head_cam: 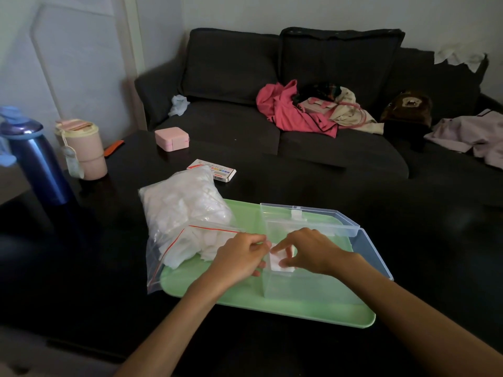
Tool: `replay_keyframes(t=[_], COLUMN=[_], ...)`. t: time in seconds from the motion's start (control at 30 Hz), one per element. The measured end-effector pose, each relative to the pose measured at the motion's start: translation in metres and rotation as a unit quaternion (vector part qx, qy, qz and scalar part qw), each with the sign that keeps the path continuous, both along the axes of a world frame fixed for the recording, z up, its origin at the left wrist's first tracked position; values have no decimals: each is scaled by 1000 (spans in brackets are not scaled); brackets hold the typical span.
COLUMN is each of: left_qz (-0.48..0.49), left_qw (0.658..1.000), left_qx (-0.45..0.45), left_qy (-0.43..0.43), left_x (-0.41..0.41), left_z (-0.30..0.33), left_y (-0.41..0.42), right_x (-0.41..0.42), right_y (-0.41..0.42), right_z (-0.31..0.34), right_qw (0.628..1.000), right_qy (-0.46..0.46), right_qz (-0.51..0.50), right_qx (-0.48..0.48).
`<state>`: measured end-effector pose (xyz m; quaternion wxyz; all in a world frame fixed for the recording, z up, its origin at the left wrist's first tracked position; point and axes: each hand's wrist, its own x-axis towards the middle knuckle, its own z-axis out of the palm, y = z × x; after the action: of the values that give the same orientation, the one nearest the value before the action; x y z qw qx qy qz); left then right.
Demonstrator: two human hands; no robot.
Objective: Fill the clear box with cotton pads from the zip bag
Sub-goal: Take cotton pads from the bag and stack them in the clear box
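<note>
— Cotton, is it? How will those pads [280, 263] handle?

— Light and soft, I'd judge; they crush and cling together, so pinch a few by the edges. Right hand [310, 251] pinches a small stack at the box's [307, 287] left wall, fingers curled round it.

— And the left hand [239, 258]?

— Curled, touching the same stack. The bag [187, 224] lies open over the tray's [272, 311] left edge; slippery film.

Both hands, left [239, 257] and right [307, 251], pinch cotton pads [280, 263] over the clear box [313, 289] beside the zip bag [185, 213].
</note>
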<state>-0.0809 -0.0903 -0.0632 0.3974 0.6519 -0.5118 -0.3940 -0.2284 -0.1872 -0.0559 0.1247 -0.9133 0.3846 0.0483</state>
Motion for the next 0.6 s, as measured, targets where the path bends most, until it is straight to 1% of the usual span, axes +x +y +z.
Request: replay_keyframes(t=[0.03,0.1,0.17,0.2,0.23,0.27,0.3,0.33,0.37,0.4,0.43,0.53,0.6], left_qz=[-5,-31,-74,-88,-78,-33,37,106,148,162,159,156,182], left_qw=[1000,999,995,995,996,998,990,969,950,941,941,941,952], left_qx=[7,33,48,44,30,4,-19,-38,-47,-42,-26,7,-4], left_qy=[-2,22,43,31,6,-50,-136,-220,-272,-293,-299,-299,-246], left_x=[-1,4,25,40,56,74,89,101,108,113,115,126,134], left_z=[2,11,28,35,43,50,53,53,51,47,41,20,12], left_y=[1,7,20,29,39,50,59,65,69,71,71,66,63], right_x=[-1,-6,-7,-6,-3,5,13,24,34,46,56,81,93], right_y=[1,4,10,16,23,32,43,52,61,68,73,77,76], right_z=[5,18,34,43,50,58,64,69,72,72,71,55,41], right_qw=[1000,1000,996,991,984,974,963,957,957,961,966,978,972], right_qy=[2,-17,-72,-111,-155,-204,-247,-275,-280,-272,-256,-209,-229], right_qz=[5,-17,-56,-74,-87,-93,-93,-84,-69,-47,-25,15,4], right_qx=[-1,13,10,-4,-23,-39,-44,-43,-36,-24,-9,-3,-43])
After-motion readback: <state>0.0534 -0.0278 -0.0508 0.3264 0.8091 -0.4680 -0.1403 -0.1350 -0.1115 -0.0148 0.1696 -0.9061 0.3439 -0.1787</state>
